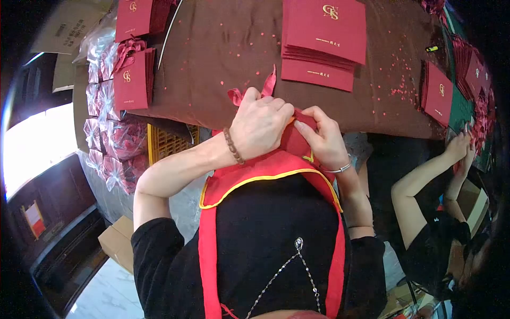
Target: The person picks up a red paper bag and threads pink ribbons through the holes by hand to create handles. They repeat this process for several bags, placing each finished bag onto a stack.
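Note:
My left hand (260,126), with a bead bracelet on the wrist, and my right hand (325,142), with a silver bangle, meet at the near edge of the brown-covered table (223,48). Both are closed on a small dark red piece (293,141) pinched between them. A red ribbon (267,87) sticks up from behind my left fingers. Whether the ribbon is fastened to the piece is hidden by my hand. Below my hands hangs my red apron with a yellow edge (255,175).
A stack of red gold-printed folders (325,37) lies just beyond my hands. More red folders (133,80) and plastic-wrapped ribbon bundles (109,138) sit at the left. A co-worker's hands (461,146) work at the right by another red folder (439,93). Red scraps dot the cloth.

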Tool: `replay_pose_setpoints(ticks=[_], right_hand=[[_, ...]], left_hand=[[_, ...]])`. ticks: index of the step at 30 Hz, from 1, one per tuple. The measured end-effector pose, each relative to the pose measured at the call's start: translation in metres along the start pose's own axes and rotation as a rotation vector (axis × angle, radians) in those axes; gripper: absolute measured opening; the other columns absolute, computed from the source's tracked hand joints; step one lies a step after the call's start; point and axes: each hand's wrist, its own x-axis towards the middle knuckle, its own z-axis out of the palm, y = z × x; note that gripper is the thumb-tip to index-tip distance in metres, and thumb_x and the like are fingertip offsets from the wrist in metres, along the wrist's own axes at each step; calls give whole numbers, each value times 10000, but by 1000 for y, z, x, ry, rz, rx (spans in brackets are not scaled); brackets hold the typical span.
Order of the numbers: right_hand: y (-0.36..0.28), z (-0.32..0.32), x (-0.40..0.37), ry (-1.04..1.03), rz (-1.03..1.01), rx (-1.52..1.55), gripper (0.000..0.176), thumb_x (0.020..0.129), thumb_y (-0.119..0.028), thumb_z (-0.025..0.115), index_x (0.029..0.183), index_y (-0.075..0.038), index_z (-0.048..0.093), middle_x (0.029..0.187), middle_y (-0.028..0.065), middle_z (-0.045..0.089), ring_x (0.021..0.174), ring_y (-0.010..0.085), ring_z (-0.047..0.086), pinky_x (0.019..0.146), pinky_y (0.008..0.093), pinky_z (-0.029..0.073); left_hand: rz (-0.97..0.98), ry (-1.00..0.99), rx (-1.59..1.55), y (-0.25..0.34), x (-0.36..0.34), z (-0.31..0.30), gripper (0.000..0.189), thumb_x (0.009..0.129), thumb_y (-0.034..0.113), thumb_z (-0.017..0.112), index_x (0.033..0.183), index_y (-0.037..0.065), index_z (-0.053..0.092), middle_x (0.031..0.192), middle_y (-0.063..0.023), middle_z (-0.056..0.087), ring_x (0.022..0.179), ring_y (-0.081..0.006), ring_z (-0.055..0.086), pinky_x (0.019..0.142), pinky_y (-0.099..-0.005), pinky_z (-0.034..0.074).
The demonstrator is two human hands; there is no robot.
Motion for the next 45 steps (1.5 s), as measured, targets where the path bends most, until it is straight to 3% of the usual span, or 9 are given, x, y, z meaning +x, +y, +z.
replay_pose_setpoints(ticks=[7,15,20,23,25,27,30,40,45], right_hand=[[-6,-3,1,-1,28,-126,204,837,-117,587,980,21,547,805,189,613,726,225,622,628,323,462],[-19,-10,1,-2,50,-254,232,837,-105,579,1033,15,549,793,191,614,691,258,613,612,329,455],[-6,-9,1,8,90,-162,256,845,-107,579,1074,7,570,619,126,544,510,119,495,501,287,404],[-12,-4,0,48,71,-52,239,851,-105,573,1061,9,585,602,106,521,507,65,455,479,259,385],[-12,-6,0,22,103,-192,230,851,-97,567,1051,15,590,689,147,588,564,125,548,538,275,433],[-10,-4,0,58,-82,-191,223,846,-81,559,1044,17,593,842,182,636,724,222,639,656,306,483],[-13,-3,-1,58,-184,-224,217,841,-71,552,1036,14,596,969,191,633,884,304,637,763,338,487],[-9,-3,0,37,-12,-146,226,846,-74,553,1054,10,580,959,188,627,871,298,630,757,328,480],[-8,-3,0,32,-48,-192,226,850,-75,552,1059,8,571,939,183,622,840,278,629,736,325,478]], left_hand=[[133,98,288,6,-2,9,74,685,142,555,697,105,492,638,-33,445,635,-189,490,650,-358,324],[72,163,209,1,-3,16,53,706,134,541,706,116,491,652,-21,458,646,-177,498,651,-359,325],[78,156,211,2,-3,14,56,701,122,543,718,108,491,657,-26,465,643,-183,505,657,-357,327],[37,136,132,2,-1,12,62,676,88,549,706,100,496,662,-45,488,643,-202,518,661,-363,327],[24,123,130,3,-1,9,62,674,90,551,708,97,500,664,-49,497,639,-206,522,665,-365,328],[-1,88,144,4,-1,7,49,700,103,560,719,90,516,651,-58,534,617,-211,542,670,-361,327],[-63,31,61,4,-1,7,45,739,116,560,729,86,527,637,-66,561,598,-213,559,666,-356,328],[-72,-33,74,7,-9,4,158,730,109,593,885,78,581,766,-61,578,753,-207,572,738,-354,359],[-59,-65,58,5,-8,-3,177,750,125,609,925,101,597,784,-43,588,765,-196,581,737,-350,355]])
